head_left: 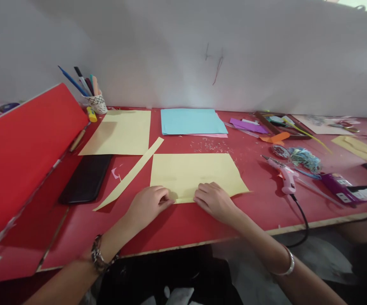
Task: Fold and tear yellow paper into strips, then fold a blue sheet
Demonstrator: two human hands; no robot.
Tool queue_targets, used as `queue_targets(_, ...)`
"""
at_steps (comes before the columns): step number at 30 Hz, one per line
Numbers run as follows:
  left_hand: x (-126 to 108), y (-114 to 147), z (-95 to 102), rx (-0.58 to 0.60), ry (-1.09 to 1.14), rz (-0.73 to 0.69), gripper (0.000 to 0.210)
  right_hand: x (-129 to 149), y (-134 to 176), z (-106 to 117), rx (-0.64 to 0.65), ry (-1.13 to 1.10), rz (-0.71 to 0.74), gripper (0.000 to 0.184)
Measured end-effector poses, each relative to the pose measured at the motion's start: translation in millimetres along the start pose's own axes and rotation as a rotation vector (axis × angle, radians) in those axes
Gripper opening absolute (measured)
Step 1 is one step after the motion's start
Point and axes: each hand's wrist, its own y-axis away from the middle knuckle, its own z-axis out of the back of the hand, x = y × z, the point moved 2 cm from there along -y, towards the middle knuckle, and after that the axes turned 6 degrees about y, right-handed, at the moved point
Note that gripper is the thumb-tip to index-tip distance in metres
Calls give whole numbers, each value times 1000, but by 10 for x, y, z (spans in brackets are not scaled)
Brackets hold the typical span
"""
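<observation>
Yellow sheet (pixel 199 173): left fingers (pixel 162 191), right fingers (pixel 204 194) pinching near edge; forearms (pixel 257 238) angled inward.

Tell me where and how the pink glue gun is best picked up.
Probably by the handle, right hand coming from the near table edge: the handle points that way, the cord leaving its end, while the nozzle points left and away.

A dark, chunky bracelet (pixel 96 254) with lighter bits goes around the left wrist (pixel 109 245), between seven and eight o'clock. A shiny silver bangle (pixel 291 263) circles the right arm (pixel 266 243) at four o'clock. Black clothes (pixel 209 271) with pale shapes (pixel 183 295) on them show at six o'clock.
</observation>
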Motion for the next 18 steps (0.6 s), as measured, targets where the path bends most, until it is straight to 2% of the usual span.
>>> queue_targets(18,25,-10,-38,-31,-95,-15,26,-21,-2,-27,-62,-136,-97,24)
